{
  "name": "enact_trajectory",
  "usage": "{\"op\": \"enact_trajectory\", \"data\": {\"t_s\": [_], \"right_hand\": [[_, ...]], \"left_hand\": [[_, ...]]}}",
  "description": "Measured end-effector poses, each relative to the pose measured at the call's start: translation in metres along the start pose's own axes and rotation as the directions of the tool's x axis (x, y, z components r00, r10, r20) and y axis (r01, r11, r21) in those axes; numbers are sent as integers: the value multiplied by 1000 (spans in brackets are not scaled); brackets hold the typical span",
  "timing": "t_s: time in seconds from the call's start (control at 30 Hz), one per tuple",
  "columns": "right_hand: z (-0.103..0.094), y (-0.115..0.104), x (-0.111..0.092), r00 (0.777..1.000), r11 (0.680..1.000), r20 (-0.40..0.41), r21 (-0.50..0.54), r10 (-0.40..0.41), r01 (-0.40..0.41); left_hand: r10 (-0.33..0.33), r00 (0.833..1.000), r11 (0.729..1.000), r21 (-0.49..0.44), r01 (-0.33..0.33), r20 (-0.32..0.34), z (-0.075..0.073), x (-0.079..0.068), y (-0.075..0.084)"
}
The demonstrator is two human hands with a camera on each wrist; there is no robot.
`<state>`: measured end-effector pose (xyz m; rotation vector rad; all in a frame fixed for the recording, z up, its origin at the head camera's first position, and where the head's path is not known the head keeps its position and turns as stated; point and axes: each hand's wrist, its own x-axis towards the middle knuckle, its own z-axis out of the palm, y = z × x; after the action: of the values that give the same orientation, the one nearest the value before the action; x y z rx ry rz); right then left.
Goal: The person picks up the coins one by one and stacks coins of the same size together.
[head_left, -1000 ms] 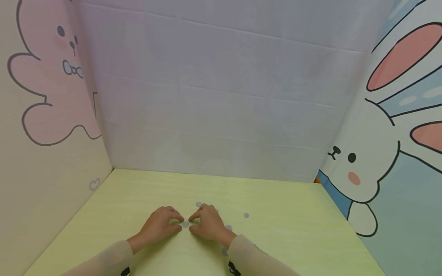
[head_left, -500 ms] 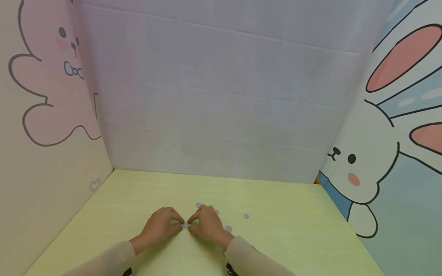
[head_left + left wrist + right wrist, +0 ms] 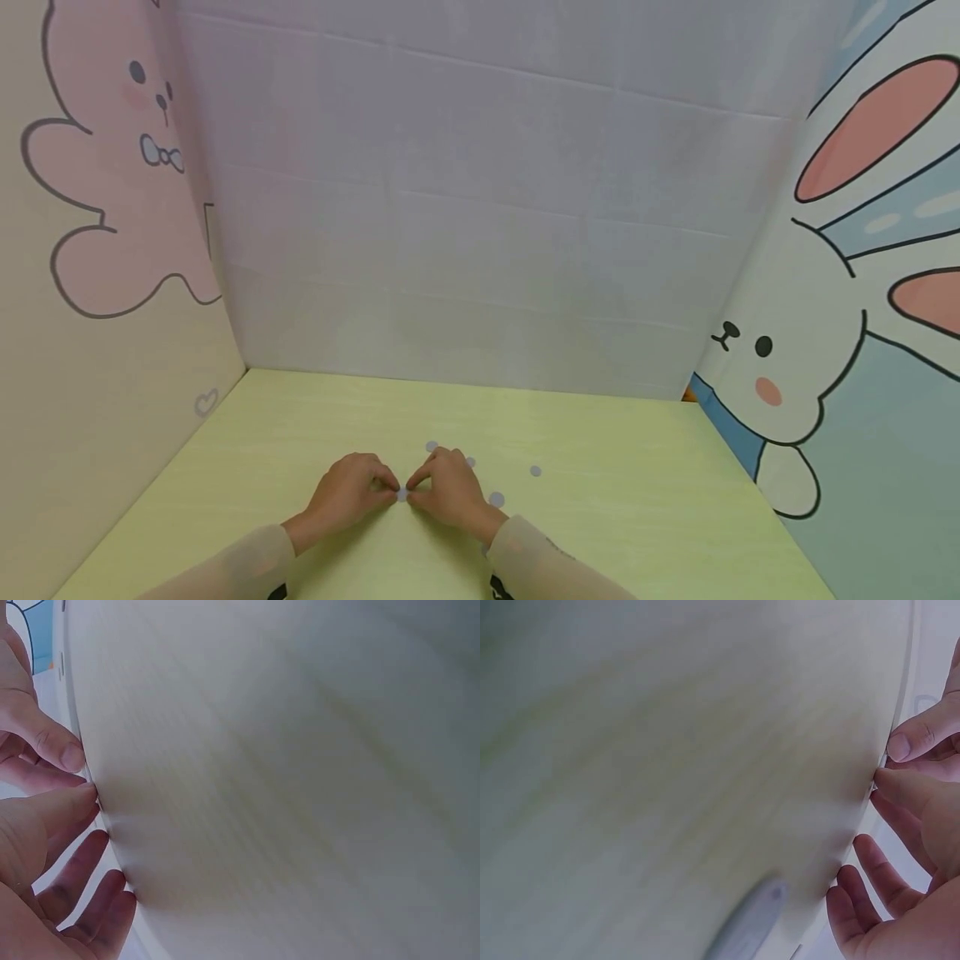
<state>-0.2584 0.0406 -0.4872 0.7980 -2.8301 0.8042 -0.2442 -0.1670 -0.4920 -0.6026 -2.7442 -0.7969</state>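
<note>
A small, flat grey disc (image 3: 402,494) lies on the yellow-green tabletop between the two hands. From its left side, my left hand (image 3: 351,490) pinches the edge with thumb and index finger. My right hand (image 3: 450,492) does the same from the opposite side, its thumb and index fingertips at the rim. Both wrist views show the fingertips down at the table surface, the other fingers of the near hand loosely bent. The disc is mostly covered by the fingertips there. Close up in the right wrist view lies another grey disc (image 3: 750,919).
More grey discs lie around the right hand: one behind it (image 3: 432,447), one just right of its knuckles (image 3: 470,462), one by the wrist (image 3: 497,499) and one farther right (image 3: 536,472). Walls with cartoon animals, including a rabbit (image 3: 795,358), enclose the table (image 3: 615,517).
Both hands' fingertips have closed in on the disc between them, and the gap between the hands has narrowed. The surrounding discs stay where they were.
</note>
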Motion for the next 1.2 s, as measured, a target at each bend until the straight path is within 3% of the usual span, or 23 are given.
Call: {"op": "enact_trajectory", "data": {"t_s": [0.33, 0.97, 1.2], "right_hand": [[-1, -5, -2, 1000, 1000, 3, 14, 2, -2], [0, -20, -1, 1000, 999, 20, 38, 12, -12], [5, -26, 1, 999, 1000, 31, -20, 19, -18]], "left_hand": [[25, 1000, 1000, -8, -25, 10, -2, -2, 1], [-2, 999, 1000, -13, 3, 49, -8, -9, -5], [18, 998, 1000, -14, -17, 61, -14, -14, -13]]}}
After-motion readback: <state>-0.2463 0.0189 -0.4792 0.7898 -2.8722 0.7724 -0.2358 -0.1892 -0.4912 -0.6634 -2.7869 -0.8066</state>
